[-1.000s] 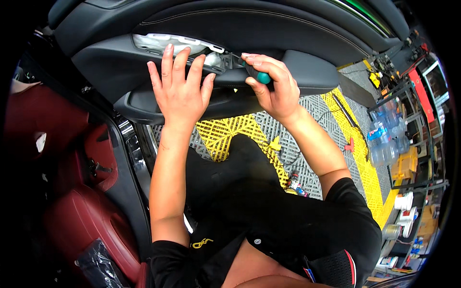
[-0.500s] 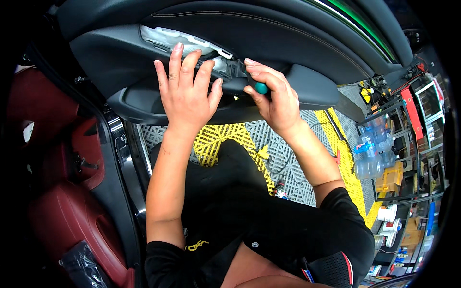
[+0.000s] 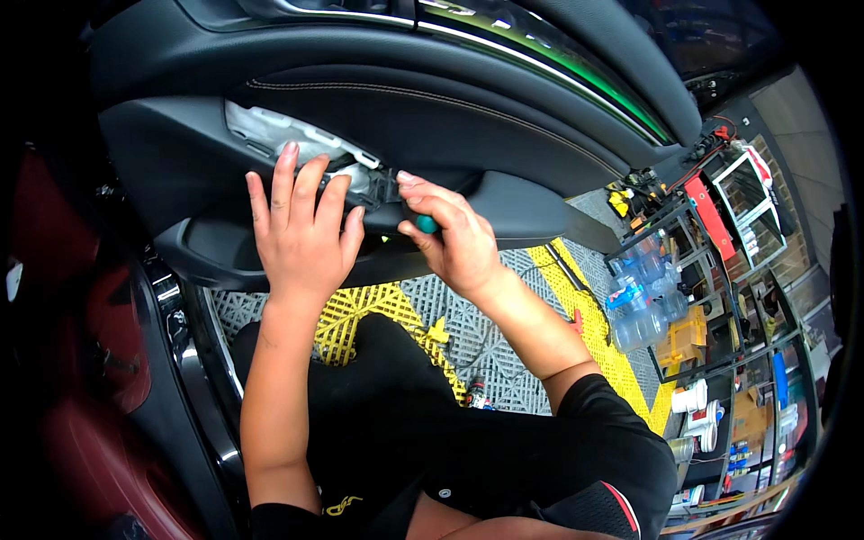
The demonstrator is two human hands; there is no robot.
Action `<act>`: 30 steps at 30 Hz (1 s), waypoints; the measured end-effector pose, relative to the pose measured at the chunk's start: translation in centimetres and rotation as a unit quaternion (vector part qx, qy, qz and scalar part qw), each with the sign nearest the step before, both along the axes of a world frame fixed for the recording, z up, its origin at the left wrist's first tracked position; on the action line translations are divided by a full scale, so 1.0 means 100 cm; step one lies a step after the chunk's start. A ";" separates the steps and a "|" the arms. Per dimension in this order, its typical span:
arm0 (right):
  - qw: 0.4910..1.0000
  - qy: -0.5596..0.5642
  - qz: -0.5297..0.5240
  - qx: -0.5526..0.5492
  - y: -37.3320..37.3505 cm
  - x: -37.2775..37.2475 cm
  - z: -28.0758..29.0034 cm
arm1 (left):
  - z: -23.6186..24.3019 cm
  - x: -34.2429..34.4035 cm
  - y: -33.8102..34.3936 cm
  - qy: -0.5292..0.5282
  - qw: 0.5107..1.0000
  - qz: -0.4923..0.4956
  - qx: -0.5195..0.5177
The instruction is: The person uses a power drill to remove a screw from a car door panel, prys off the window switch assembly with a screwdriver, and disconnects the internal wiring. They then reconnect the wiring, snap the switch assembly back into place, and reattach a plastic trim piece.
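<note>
A black car door panel [image 3: 360,117] with light stitching lies before me, an opening in it showing white lining [image 3: 288,135] with pale clips along its edge. My left hand [image 3: 301,238] is spread out, its fingertips at the lower edge of this opening, over the armrest and door pull. My right hand [image 3: 459,238] is closed around a tool with a rounded green handle end [image 3: 427,224]. The rest of that tool is hidden by my fingers. They are at the right end of the opening, beside a dark bracket [image 3: 385,184] and the padded armrest [image 3: 517,205].
Grey and yellow grid floor tiles [image 3: 486,315] lie below the door. A dark red car seat [image 3: 99,450] is at the left. On the right stand a metal rack [image 3: 720,355], clear plastic bottles [image 3: 643,315], a cardboard box [image 3: 684,340] and white tubs [image 3: 702,418].
The whole view has shifted, so the door and both hands appear lower and further left. Against the panel, my hands stay in nearly the same places, the right still gripping the green-handled tool.
</note>
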State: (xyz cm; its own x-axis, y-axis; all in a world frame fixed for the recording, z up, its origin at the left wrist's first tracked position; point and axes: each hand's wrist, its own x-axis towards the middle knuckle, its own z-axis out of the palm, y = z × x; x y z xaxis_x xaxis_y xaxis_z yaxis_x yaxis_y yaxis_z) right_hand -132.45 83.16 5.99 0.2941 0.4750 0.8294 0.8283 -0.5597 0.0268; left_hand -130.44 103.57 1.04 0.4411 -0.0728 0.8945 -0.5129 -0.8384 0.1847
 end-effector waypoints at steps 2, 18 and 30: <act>1.000 0.004 0.003 0.003 -0.001 -0.002 0.001 | 0.000 -0.002 0.000 0.004 1.000 -0.003 0.001; 1.000 -0.026 0.014 0.009 -0.008 0.002 -0.004 | 0.002 -0.001 -0.004 -0.008 1.000 0.012 0.009; 0.999 -0.002 0.041 0.011 -0.006 0.005 -0.007 | 0.007 -0.002 0.001 -0.017 0.999 0.022 0.021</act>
